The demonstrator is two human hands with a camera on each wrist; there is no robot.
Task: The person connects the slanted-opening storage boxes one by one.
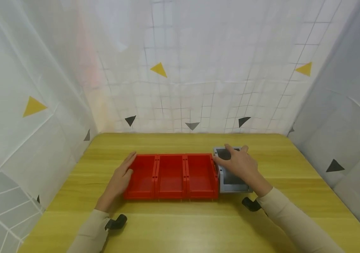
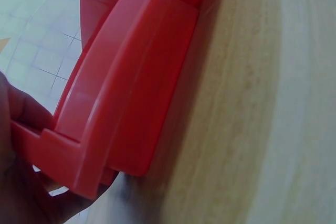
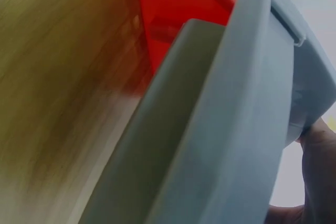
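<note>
Three red plastic bins stand in a joined row: a left one [image 1: 140, 194], a middle one [image 1: 171, 194] and a right one [image 1: 202, 194]. At the row's right end sits a grey bin [image 1: 236, 188], close beside the red one. My left hand [image 1: 115, 184] holds the outer side wall of the left red bin [image 2: 131, 77], its digits on both sides of the wall in the left wrist view. Reaching over the grey bin [image 3: 226, 119], my right hand [image 1: 242, 164] grips its rear part, thumb toward the red row. Some right fingertips are hidden.
The bins rest on a yellow wood-grain table [image 1: 180, 225]. White sheeting [image 1: 198, 52] with grid lines and triangle markers rises behind and at both sides. A black wrist device [image 1: 116, 222] hangs by the left sleeve, another device [image 1: 250, 204] by the right.
</note>
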